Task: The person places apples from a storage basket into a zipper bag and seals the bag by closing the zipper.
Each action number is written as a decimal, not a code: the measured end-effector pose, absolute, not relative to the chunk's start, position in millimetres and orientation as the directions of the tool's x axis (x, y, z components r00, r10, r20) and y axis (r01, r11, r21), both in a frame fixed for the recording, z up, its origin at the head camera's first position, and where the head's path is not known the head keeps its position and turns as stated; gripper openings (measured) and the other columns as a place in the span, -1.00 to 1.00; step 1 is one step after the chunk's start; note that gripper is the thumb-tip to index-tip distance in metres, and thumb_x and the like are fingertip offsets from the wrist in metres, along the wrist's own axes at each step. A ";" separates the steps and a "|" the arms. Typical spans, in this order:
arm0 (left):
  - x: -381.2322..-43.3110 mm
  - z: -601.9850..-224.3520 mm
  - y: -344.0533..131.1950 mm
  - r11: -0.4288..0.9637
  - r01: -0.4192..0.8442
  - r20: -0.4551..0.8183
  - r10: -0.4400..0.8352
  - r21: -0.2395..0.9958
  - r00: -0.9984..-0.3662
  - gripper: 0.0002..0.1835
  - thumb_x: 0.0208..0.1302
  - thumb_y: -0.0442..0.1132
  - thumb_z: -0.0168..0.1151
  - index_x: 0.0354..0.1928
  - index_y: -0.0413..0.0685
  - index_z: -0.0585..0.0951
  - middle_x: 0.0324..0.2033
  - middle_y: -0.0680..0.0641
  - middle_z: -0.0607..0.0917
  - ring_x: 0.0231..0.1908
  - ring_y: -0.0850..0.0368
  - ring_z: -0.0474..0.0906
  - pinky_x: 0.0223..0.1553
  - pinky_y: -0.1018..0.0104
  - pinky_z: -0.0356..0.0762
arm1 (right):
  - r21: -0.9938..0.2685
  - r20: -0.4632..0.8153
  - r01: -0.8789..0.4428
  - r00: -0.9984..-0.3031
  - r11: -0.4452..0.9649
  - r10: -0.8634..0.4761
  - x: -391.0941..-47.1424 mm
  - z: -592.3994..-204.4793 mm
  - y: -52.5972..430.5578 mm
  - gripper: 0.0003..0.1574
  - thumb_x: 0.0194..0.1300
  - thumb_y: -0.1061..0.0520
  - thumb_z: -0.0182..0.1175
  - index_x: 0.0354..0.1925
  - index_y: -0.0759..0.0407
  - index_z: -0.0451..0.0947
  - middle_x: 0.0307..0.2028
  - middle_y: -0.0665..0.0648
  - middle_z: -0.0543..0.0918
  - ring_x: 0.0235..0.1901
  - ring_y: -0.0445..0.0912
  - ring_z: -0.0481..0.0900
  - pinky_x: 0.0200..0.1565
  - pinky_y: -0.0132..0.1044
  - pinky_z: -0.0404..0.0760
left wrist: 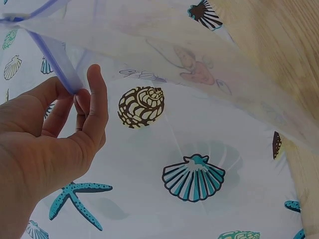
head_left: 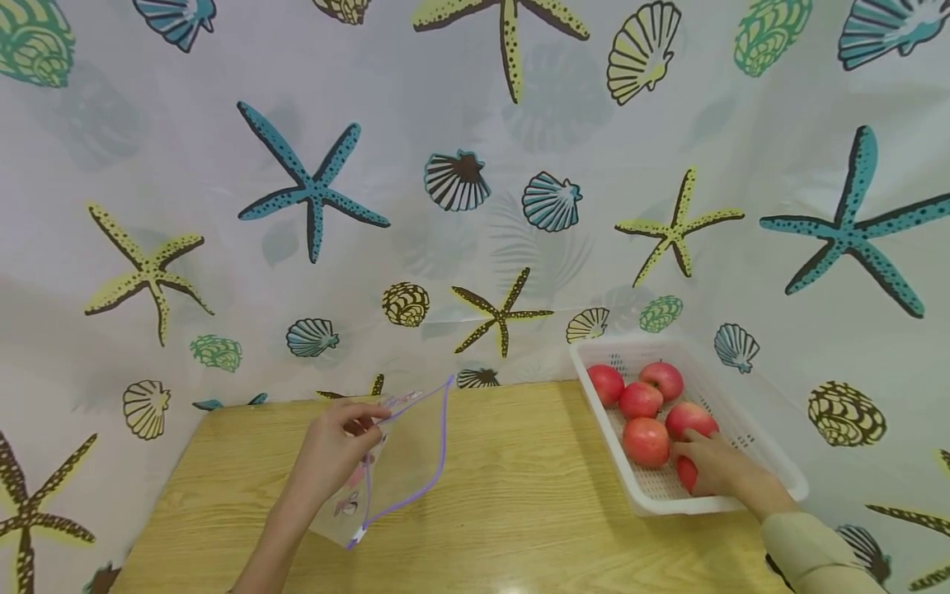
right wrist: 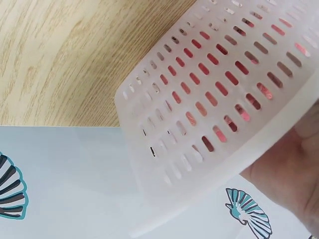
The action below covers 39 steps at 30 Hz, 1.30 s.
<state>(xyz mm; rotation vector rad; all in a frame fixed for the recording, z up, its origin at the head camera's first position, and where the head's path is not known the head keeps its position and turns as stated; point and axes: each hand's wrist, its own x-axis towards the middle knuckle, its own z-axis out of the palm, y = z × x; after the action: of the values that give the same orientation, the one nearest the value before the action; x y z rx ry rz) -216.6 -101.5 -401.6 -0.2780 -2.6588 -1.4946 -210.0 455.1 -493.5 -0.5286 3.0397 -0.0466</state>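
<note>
A clear zip bag (head_left: pixel 408 454) with a purple zip edge and printed figures stands with its mouth spread above the wooden table. My left hand (head_left: pixel 343 441) pinches the bag's edge between thumb and fingers; in the left wrist view the left hand (left wrist: pixel 60 124) holds the purple strip. Several red apples (head_left: pixel 646 442) lie in a white plastic basket (head_left: pixel 638 503) on the right. Inside the basket, my right hand (head_left: pixel 712 466) curls its fingers over an apple (head_left: pixel 686 473) at the near side. Its fingertips are partly hidden; the basket wall (right wrist: pixel 214 99) covers them in the right wrist view.
The wooden table (head_left: pixel 512 487) runs back to a white curtain (head_left: pixel 460 247) printed with starfish and shells. That curtain also closes off both sides. The basket's raised rim stands close to the right-hand curtain.
</note>
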 end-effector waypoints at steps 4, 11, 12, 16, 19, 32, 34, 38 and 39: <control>-217.0 -401.3 -99.6 0.511 0.181 0.141 0.117 0.841 -0.983 -0.79 0.14 -0.34 0.21 -0.19 0.03 0.69 -0.28 -0.03 0.52 -0.41 0.10 0.52 -0.54 0.34 0.56 | -0.031 -0.025 -0.355 -0.934 0.934 -0.356 -210.0 -492.0 458.3 -0.54 -0.25 0.22 0.43 -0.27 0.00 0.56 -0.29 0.06 0.41 -0.35 -0.05 0.38 -0.24 -0.06 0.43; -216.1 -399.1 -97.5 0.525 0.186 0.147 0.116 0.831 -0.982 -0.78 0.13 -0.34 0.20 -0.19 0.01 0.69 -0.28 -0.03 0.53 -0.42 0.13 0.53 -0.55 0.36 0.55 | 0.029 0.040 -0.315 -0.948 0.948 -0.316 -209.6 -478.9 455.8 -0.50 -0.32 0.25 0.44 -0.29 -0.03 0.55 -0.17 0.14 0.39 -0.23 0.24 0.36 -0.46 0.05 0.50; -215.8 -398.8 -97.2 0.525 0.190 0.151 0.117 0.830 -0.982 -0.78 0.12 -0.35 0.20 -0.19 0.00 0.69 -0.28 -0.04 0.53 -0.42 0.13 0.52 -0.55 0.36 0.55 | 0.035 0.044 -0.304 -0.951 0.952 -0.306 -209.2 -475.9 454.1 -0.48 -0.33 0.24 0.46 -0.28 -0.03 0.55 -0.13 0.15 0.38 -0.21 0.27 0.35 -0.49 0.08 0.49; -215.0 -398.1 -96.0 0.527 0.200 0.162 0.117 0.826 -0.980 -0.79 0.12 -0.36 0.21 -0.20 -0.01 0.70 -0.30 -0.04 0.53 -0.40 0.13 0.51 -0.55 0.38 0.54 | 0.083 0.064 -0.286 -0.954 0.955 -0.291 -207.9 -464.3 445.4 -0.37 -0.38 0.19 0.48 -0.19 -0.01 0.56 -0.05 0.17 0.36 -0.15 0.29 0.32 -0.52 0.13 0.43; -214.8 -398.0 -95.3 0.532 0.205 0.168 0.117 0.822 -0.979 -0.79 0.12 -0.35 0.21 -0.21 0.00 0.70 -0.31 -0.03 0.53 -0.38 0.13 0.51 -0.55 0.38 0.53 | 0.121 0.075 -0.283 -0.953 0.951 -0.293 -207.2 -455.8 437.1 -0.27 -0.42 0.14 0.49 -0.10 0.01 0.54 -0.03 0.15 0.37 -0.12 0.26 0.32 -0.50 0.12 0.39; -213.4 -400.4 -93.3 0.516 0.216 0.178 0.124 0.829 -0.976 -0.79 0.12 -0.36 0.21 -0.20 0.00 0.70 -0.30 -0.05 0.53 -0.40 0.13 0.49 -0.55 0.39 0.52 | 0.186 0.128 -0.371 -0.909 0.910 -0.397 -207.2 -424.9 395.3 -0.29 -0.37 -0.03 0.54 -0.12 -0.10 0.54 0.05 0.17 0.41 -0.02 0.24 0.33 -0.34 0.25 0.48; -213.2 -400.3 -92.2 0.518 0.216 0.178 0.123 0.828 -0.976 -0.78 0.11 -0.36 0.21 -0.20 0.01 0.70 -0.30 -0.06 0.53 -0.38 0.13 0.48 -0.54 0.39 0.51 | 0.198 0.143 -0.397 -0.893 0.896 -0.427 -207.6 -420.1 387.4 -0.30 -0.35 -0.08 0.53 -0.12 -0.12 0.54 0.05 0.15 0.40 0.00 0.22 0.31 -0.37 0.19 0.49; -213.4 -400.5 -89.8 0.528 0.206 0.166 0.123 0.824 -0.979 -0.77 0.11 -0.35 0.20 -0.19 0.02 0.69 -0.28 -0.06 0.52 -0.37 0.13 0.48 -0.56 0.40 0.51 | 0.205 0.142 -0.431 -0.875 0.879 -0.462 -207.4 -409.7 369.7 -0.33 -0.31 -0.08 0.51 -0.12 -0.15 0.53 0.03 0.10 0.41 0.03 0.17 0.26 -0.36 0.14 0.48; -213.6 -400.6 -89.2 0.528 0.205 0.164 0.123 0.824 -0.979 -0.76 0.11 -0.35 0.20 -0.18 0.02 0.69 -0.28 -0.06 0.51 -0.37 0.13 0.48 -0.57 0.39 0.51 | 0.207 0.139 -0.432 -0.875 0.878 -0.464 -207.4 -407.3 365.4 -0.34 -0.30 -0.08 0.50 -0.11 -0.16 0.52 0.02 0.09 0.41 0.03 0.15 0.26 -0.34 0.13 0.48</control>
<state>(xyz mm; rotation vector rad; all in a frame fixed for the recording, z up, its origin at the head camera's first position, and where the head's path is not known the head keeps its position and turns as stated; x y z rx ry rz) -213.6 -89.2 -400.6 -0.2868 -2.6700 -1.4583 -207.4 365.4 -407.3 -0.7756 3.2224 0.2838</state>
